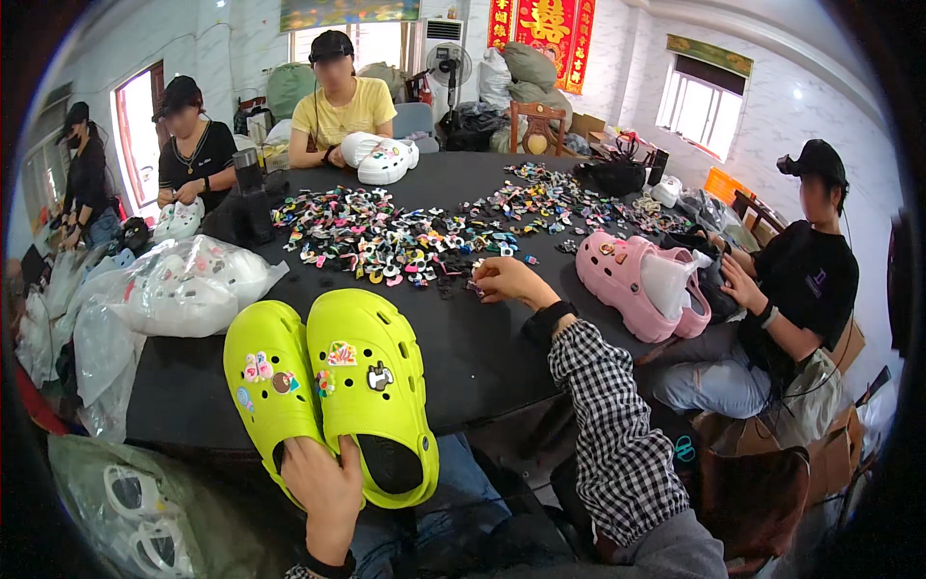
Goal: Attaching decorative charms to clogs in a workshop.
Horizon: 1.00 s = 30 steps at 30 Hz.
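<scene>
Head view, left hand (pixel 323 484) holding lime clogs (pixel 340 410)

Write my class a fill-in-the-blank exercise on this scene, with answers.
The clogs at the left hand are coloured ____.
The pink clogs lie to the ____ of the right hand.
The person nearest the standing fan wears a ____ shirt.
The table under the heaped charms is coloured ____.
Missing words: lime green; right; yellow; black.
</scene>
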Tool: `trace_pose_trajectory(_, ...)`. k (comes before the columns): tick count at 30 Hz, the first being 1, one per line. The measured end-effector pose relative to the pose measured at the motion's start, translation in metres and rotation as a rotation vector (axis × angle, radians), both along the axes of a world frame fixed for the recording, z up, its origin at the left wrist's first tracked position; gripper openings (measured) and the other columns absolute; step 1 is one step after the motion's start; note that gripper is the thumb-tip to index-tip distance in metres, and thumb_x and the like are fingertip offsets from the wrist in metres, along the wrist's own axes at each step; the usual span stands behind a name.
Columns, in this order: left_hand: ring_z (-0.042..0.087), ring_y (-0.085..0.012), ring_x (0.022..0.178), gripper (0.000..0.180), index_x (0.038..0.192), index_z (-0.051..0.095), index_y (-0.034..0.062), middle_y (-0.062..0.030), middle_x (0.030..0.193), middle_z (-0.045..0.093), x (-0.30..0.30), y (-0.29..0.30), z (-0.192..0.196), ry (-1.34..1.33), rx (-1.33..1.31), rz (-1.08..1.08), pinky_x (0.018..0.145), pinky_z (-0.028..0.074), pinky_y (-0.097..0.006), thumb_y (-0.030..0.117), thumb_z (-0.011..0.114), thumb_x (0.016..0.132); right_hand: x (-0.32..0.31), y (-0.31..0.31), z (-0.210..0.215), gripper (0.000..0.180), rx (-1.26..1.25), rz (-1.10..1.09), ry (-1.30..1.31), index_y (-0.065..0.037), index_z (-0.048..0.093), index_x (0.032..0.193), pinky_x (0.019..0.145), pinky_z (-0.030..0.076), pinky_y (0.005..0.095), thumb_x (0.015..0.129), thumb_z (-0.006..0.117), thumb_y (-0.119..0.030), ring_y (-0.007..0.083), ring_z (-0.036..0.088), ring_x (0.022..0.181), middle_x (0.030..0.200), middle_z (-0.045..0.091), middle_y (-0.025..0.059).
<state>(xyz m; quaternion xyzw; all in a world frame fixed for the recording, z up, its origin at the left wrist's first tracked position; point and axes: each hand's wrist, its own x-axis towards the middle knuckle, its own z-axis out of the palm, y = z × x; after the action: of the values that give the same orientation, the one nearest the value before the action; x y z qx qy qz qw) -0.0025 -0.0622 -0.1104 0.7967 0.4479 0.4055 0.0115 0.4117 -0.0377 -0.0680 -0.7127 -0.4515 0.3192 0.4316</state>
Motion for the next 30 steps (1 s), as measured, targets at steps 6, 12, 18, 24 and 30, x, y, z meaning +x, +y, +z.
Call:
trace_pose_trajectory(6,0.054,-0.0482,0.090,0.052,0.115,0.047,-0.0101,-0.0284,0.099,0.053,0.002,-0.001,0.001,-0.016,0.016,-0.014,0.075,0.044,-0.052,0.022,0.067,0.078,0.005,0.002,-0.007,0.016,0.061,0.026,-0.068,0.002,0.065,0.100,0.068,0.059,0.0281,0.089,0.063,-0.009,0.0151,0.066,0.078,0.091,0.066,0.0086)
trace_pose_trajectory(12,0.054,-0.0481,0.090,0.053,0.116,0.046,-0.0103,-0.0287,0.100,0.052,0.001,-0.001,0.002,-0.027,0.008,-0.021,0.075,0.044,-0.052,0.021,0.067,0.078,-0.017,0.004,0.001,0.016,0.098,-0.004,-0.250,0.001,0.067,0.099,0.066,0.058,0.0294,0.087,0.064,-0.010,0.0163,0.067,0.073,0.089,0.068,0.0104)
trace_pose_trajectory(18,0.054,-0.0478,0.090,0.054,0.118,0.045,-0.0107,-0.0288,0.101,0.052,0.001,-0.001,0.004,-0.029,0.026,-0.031,0.074,0.045,-0.051,0.021,0.067,0.079,-0.022,0.003,0.005,0.015,0.201,-0.036,-0.467,-0.001,0.070,0.091,0.066,0.054,0.0323,0.079,0.064,-0.010,0.0181,0.065,0.071,0.082,0.067,0.0107)
trace_pose_trajectory(24,0.054,-0.0478,0.090,0.055,0.119,0.045,-0.0108,-0.0286,0.101,0.052,0.001,-0.001,0.002,-0.029,0.030,-0.035,0.074,0.045,-0.052,0.020,0.067,0.079,-0.014,0.008,-0.007,0.015,0.234,-0.047,-0.689,-0.004,0.070,0.092,0.078,0.052,0.0390,0.081,0.063,-0.012,0.0280,0.064,0.086,0.088,0.066,0.0134)
trace_pose_trajectory(30,0.054,-0.0479,0.091,0.055,0.119,0.045,-0.0110,-0.0287,0.101,0.052,0.001,-0.002,0.001,-0.024,0.020,-0.039,0.075,0.045,-0.051,0.020,0.067,0.078,-0.031,0.019,0.000,0.015,0.385,0.300,-0.842,-0.007,0.068,0.098,0.083,0.050,0.0413,0.085,0.064,-0.015,0.0316,0.061,0.095,0.097,0.061,0.0132)
